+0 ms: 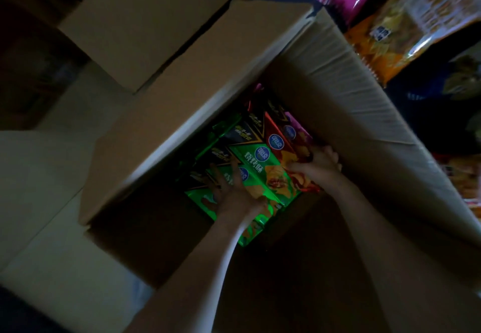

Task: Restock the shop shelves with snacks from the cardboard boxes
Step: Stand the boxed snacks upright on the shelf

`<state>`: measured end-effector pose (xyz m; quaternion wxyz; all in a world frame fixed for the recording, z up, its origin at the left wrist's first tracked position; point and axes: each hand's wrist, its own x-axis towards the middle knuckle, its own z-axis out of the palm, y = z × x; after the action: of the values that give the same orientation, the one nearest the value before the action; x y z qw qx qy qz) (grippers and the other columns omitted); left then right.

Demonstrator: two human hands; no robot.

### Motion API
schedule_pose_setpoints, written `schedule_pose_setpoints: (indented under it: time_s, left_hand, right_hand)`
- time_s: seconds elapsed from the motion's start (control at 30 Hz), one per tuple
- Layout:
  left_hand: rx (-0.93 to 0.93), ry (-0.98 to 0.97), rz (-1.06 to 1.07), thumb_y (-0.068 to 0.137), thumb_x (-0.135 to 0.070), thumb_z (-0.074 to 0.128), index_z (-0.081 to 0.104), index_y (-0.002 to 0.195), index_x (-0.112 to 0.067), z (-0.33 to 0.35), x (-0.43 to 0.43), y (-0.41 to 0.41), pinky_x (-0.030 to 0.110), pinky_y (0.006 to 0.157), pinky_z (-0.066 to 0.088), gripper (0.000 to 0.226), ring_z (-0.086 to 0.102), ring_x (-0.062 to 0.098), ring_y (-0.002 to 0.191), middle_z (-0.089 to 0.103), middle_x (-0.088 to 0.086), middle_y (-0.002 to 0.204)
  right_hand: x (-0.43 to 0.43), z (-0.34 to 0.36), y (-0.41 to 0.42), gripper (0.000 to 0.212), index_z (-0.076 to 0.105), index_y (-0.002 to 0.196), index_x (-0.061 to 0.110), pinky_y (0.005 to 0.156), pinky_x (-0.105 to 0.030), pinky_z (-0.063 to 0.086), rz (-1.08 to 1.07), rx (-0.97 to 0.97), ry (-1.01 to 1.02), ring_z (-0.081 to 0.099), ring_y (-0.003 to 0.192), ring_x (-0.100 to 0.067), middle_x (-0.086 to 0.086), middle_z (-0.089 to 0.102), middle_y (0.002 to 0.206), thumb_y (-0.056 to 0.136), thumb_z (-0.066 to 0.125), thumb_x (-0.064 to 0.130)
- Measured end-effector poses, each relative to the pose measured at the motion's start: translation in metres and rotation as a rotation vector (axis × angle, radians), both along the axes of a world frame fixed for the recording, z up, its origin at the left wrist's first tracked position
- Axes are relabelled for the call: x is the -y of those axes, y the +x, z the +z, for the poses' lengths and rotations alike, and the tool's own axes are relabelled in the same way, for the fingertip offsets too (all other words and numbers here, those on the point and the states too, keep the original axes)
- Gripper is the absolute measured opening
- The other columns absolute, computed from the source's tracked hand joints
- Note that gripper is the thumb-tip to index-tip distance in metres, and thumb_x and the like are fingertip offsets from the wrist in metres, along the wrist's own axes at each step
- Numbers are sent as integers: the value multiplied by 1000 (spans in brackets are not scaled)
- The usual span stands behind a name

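Several snack packs (261,166) under left hand (231,191)

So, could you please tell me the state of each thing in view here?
Large brown cardboard box: open, flaps up, part-filled.
Green foil snack packets: sealed, stacked inside it.
Red foil snack packet: sealed, gripped at its end.
Left-hand grip: fingers flat on the green packets.
Right-hand grip: curled round the red packet.
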<state>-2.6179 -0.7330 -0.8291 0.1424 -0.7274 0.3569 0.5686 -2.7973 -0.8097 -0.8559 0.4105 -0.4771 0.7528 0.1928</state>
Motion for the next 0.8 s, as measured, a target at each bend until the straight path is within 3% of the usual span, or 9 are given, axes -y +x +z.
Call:
schedule_pose_setpoints:
  time_s: [0.17,0.27,0.33,0.43,0.47,0.6,0.67,0.73,0.8]
  left_hand:
    - [83,-222,-143,80,-54,68,-33,142,-39,31,-6,1,63,113,11,119,-25,35,143,-40,6,151]
    - [63,-324,-192,84,-44,69,-29,145,-34,69,-7,9,54,116,10,116,-13,35,146,-27,11,156]
    - [-51,-356,-30,88,-34,67,-10,153,-25,100,-8,12,42,115,25,101,16,32,146,6,15,160]
    - [-170,-279,285,95,-33,57,15,154,-15,155,-3,14,23,89,40,74,51,23,124,50,10,141]
    - [-223,-237,386,95,-36,56,17,153,-15,173,1,13,23,88,41,73,54,22,121,53,8,137]
    - [-477,-124,879,82,-44,72,17,153,-26,225,29,16,40,109,38,92,53,19,125,54,2,136]
    - [-551,-179,909,68,-45,80,28,149,-25,241,44,23,39,104,42,97,57,14,119,59,-3,126]
    - [-618,-247,892,63,-38,79,45,135,-24,253,56,32,35,97,46,81,62,12,111,65,-3,119]
    - [-657,-311,937,67,-25,79,49,125,-24,260,64,42,33,91,52,65,65,13,105,68,-1,114]
  right_hand:
    - [-23,34,17,82,36,138,9,107,-40,25,37,-90,-286,30,128,-30,-12,34,132,73,77,37]
    - [-45,75,27,80,38,134,8,104,-43,27,37,-137,-413,34,123,-30,-13,36,128,71,79,32]
    - [-56,109,34,78,39,132,7,104,-45,28,-9,-158,-457,34,120,-31,-13,37,125,70,80,31]
    - [-71,167,50,78,43,129,3,102,-49,29,-102,-153,-575,33,116,-31,-17,39,121,65,83,25]
    - [-73,186,56,79,44,128,1,101,-50,30,-118,-146,-617,32,114,-30,-18,40,120,64,84,23]
    - [-69,246,76,80,47,127,-1,100,-48,31,-134,-83,-702,29,110,-23,-20,43,118,61,86,21]
    - [-60,267,86,82,46,129,1,101,-46,32,-112,-45,-715,28,110,-22,-19,42,120,61,86,24]
    - [-51,280,97,81,46,129,1,99,-45,33,-66,1,-740,28,110,-21,-18,43,119,63,85,27]
    - [-43,287,109,80,48,127,0,97,-47,35,-25,25,-769,30,109,-22,-20,45,118,63,85,28]
